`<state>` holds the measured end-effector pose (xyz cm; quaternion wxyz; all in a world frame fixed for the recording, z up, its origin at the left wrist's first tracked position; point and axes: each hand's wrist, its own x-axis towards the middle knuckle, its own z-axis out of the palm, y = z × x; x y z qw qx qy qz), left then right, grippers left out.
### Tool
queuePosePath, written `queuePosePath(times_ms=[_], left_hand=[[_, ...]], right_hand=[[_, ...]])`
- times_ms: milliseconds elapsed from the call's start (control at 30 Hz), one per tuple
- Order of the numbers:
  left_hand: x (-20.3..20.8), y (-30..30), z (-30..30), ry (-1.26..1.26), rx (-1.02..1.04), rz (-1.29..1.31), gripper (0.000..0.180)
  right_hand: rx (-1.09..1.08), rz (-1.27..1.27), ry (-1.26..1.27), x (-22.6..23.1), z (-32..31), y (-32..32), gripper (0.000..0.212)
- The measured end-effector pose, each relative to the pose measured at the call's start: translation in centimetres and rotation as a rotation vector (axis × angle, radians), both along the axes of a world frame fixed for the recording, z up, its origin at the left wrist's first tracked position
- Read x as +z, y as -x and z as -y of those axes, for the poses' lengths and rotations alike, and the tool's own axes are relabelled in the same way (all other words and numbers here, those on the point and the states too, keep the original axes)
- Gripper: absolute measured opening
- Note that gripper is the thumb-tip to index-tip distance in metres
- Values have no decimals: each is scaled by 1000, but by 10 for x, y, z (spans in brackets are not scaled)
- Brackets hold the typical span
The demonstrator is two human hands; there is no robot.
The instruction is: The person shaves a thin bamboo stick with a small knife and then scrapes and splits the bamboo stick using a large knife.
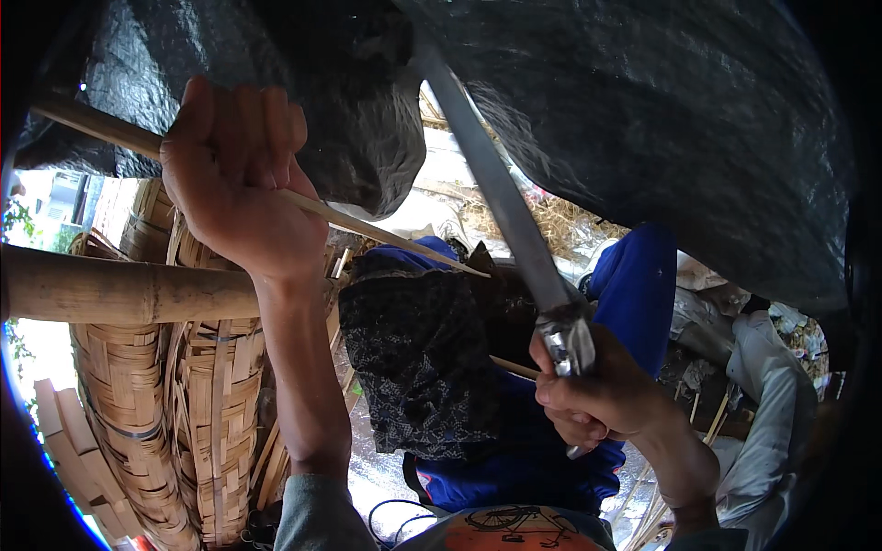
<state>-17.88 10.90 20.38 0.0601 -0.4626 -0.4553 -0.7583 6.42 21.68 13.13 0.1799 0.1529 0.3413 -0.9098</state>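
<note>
My left hand (243,179), raised at the upper left, is closed around a thin bamboo stick (358,225). The stick slants down to the right and tapers to a point above my lap. In my right hand (602,395) is the handle of a machete (496,179), its long grey blade angled up and to the left. The blade's far end is blurred against black sheeting. A dark patterned cloth (413,358) covers part of my lap, over blue trousers (638,285). Beside the right hand, part of another thin stick (513,367) shows; its remainder is hidden.
Black plastic sheeting (680,119) hangs low across the top. A thick bamboo pole (129,289) crosses on the left, in front of woven bamboo baskets (216,413). Pale slats (78,441) lie at the lower left. A whitish sack (772,395) and several thin sticks lie right.
</note>
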Motion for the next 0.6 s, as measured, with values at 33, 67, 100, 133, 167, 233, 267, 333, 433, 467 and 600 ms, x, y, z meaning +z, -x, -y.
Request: queuePosePath(times_ms=[33,67,100,133,167,233,267,333,433,467,600], left_hand=[[-3,0,-5,-10,-12,8,40],[-2,-2,-9,-49,-15,37,40],[0,-5,-13,-88,-18,66,40],[-2,-6,-18,-84,-22,66,40],[-4,-7,-24,-28,51,36,40],[-4,-9,-24,34,119,14,40],[1,-7,-18,30,80,6,40],[3,-4,-12,41,45,47,42],[-16,1,-8,66,-8,53,42],[-21,1,-8,68,-12,57,42],[-30,-4,-16,63,133,119,44]], right_hand=[[-12,8,-10,-1,3,-3,15],[-29,26,36,-4,13,-6,16],[-45,44,83,-9,19,-8,16],[60,87,110,-16,21,-8,18],[56,87,114,-20,25,-8,18],[133,161,119,-25,35,-8,18],[98,106,100,-29,30,-10,18],[44,78,63,-29,22,-13,18],[-26,49,-14,-31,17,-18,18],[-42,41,-65,-31,17,-18,18],[-23,23,-127,-36,20,-19,17]])
